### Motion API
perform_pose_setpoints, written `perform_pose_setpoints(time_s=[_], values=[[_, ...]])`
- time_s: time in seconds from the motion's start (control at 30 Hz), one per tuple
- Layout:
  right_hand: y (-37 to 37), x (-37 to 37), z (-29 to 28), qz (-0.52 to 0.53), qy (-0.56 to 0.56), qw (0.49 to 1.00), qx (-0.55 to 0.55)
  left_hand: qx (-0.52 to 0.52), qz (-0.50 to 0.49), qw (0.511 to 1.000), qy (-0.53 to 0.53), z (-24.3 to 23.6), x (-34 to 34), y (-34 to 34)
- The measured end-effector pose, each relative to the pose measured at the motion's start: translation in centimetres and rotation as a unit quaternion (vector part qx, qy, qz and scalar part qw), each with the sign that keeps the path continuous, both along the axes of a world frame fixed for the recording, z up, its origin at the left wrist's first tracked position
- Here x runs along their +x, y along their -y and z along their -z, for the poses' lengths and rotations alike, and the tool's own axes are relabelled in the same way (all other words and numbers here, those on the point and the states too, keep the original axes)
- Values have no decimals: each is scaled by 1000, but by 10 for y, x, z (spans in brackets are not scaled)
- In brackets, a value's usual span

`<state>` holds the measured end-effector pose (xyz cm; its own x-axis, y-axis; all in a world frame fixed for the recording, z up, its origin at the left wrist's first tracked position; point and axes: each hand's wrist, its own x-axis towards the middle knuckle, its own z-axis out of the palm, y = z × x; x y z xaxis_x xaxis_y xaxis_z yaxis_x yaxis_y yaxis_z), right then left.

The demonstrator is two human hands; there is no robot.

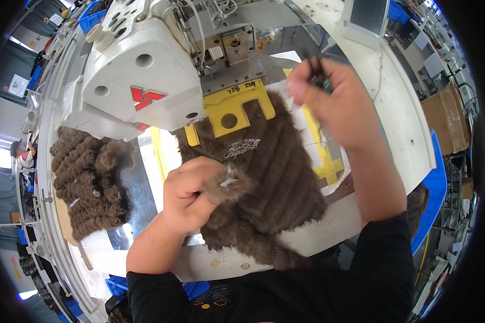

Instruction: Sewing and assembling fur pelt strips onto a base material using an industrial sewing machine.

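A brown fur panel [277,188] with silvery stitched script lies under a yellow template [226,102] at the sewing machine [140,70]. My left hand [191,191] grips a small fluffy fur piece [231,183] with a whitish patch, held over the panel's left part. My right hand [323,94], blurred, is closed around dark-and-green thread snips [320,78], raised right of the template above white sheeting edged with yellow tape [326,169].
Rolled fur pieces [89,188] are piled on the left. A pale box-shaped device [361,19] stands at back right. A blue bin [431,191] and cardboard [444,118] sit beyond the right table edge. Another person [24,156] works at far left.
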<state>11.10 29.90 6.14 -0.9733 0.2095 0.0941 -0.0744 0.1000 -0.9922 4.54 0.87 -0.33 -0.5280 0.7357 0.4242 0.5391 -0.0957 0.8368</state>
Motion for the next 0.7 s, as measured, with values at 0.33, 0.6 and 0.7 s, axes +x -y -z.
perform_pose_setpoints(time_s=[0.33, 0.6, 0.7], values=[[-120, -10, 25, 349, 216, 683, 604, 107, -36, 979, 168, 7, 6, 0], [-49, -10, 31, 81, -66, 849, 518, 118, -29, 973, 197, 8, 4, -2], [34, 4, 13, -162, -131, 945, 251, 155, -3, 984, 85, 16, -1, -5]])
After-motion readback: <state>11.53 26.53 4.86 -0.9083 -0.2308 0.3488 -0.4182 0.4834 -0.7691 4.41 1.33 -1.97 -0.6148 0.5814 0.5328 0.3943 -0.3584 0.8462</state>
